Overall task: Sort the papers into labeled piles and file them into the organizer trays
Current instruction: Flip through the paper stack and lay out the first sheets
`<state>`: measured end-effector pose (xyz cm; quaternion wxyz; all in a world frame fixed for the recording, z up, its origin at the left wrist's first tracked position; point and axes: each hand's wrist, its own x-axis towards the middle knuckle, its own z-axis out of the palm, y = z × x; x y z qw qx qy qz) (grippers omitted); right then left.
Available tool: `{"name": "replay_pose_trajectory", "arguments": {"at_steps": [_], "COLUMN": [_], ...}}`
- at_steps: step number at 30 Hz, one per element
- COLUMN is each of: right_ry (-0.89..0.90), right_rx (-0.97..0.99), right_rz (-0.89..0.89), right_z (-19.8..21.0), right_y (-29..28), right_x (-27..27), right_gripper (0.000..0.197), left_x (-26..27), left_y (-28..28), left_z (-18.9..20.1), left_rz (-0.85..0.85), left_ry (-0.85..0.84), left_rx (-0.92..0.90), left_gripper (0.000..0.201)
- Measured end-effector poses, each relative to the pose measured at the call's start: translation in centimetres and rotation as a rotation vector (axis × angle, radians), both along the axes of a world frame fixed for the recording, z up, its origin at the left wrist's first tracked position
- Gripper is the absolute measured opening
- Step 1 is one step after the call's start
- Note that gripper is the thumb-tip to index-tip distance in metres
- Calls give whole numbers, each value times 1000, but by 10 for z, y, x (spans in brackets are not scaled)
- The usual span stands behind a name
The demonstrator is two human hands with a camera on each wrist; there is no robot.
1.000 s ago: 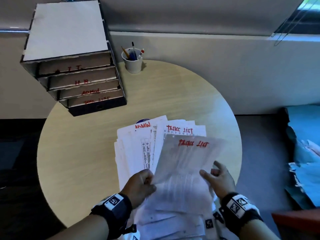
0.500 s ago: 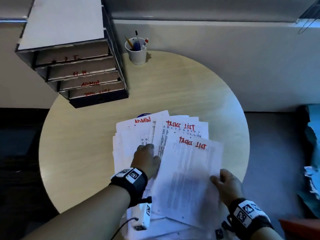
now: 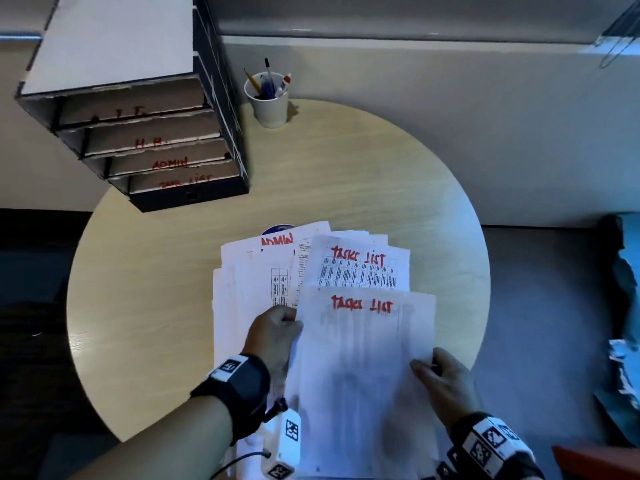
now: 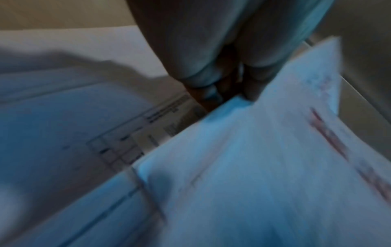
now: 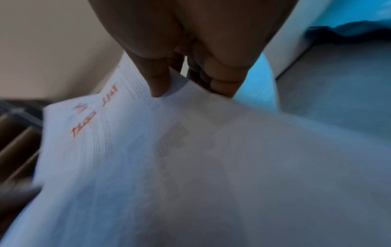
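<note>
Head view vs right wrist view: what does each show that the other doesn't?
Head only: the round table, the pen cup, the ADMIN sheet, the red labels on the organizer trays, and the left hand at the sheets' left edge.
Right wrist only: the right hand's thumb on top and fingers beneath.
Both: right hand pinching the top TASKS LIST sheet.
</note>
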<state>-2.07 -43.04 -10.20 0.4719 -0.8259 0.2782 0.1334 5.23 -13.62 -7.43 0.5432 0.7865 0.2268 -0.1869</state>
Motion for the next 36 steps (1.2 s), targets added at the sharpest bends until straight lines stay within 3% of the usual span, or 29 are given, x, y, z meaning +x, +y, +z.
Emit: {"name": "replay_pose_trajectory", "arguments": {"at_steps": [3, 8, 10, 13, 16, 22, 24, 26, 30, 31, 34, 36], "right_ry": [-49, -49, -46, -20, 22, 16, 5, -12, -60, -73, -85, -75], "right_rx": [118, 248, 242, 150, 61, -145, -142, 13, 452, 515, 606, 652], "right_rz": [-131, -125, -119, -69, 1, -54, -122, -167, -197, -202, -209, -229], "right_z": [6, 15, 15, 19, 17, 14, 11, 9, 11, 12, 13, 9], "right_y": [-7, -4, 1, 11, 20, 18, 8, 0, -5, -3, 2, 3], "right_x": [-6, 10, 26, 48, 59, 51, 42, 34, 25, 24, 24, 22], "right_gripper": [27, 7, 8, 9, 9, 11, 16, 17, 36, 49, 78, 92], "left_x": [-6, -8, -10, -14, -15, -7, -6, -9, -7, -6, -6, -6], "left_y": [19, 26, 25, 23, 24, 12, 13, 15, 12, 11, 11, 13], "left_z": [4, 10, 13, 13, 5, 14, 16, 12, 16, 17, 15, 14], "left_rz": [120, 115, 91, 30, -56, 147, 220, 170, 119, 113, 25, 34], "left_ry": [38, 43, 37, 50, 79, -61, -53, 10, 164, 187, 202, 194], "left_rx": [-161, -251, -265, -248, -175, -66, -55, -84, -313, -371, -321, -283], "left_gripper": [15, 19, 19, 16, 34, 12, 32, 39, 9, 13, 37, 30]}}
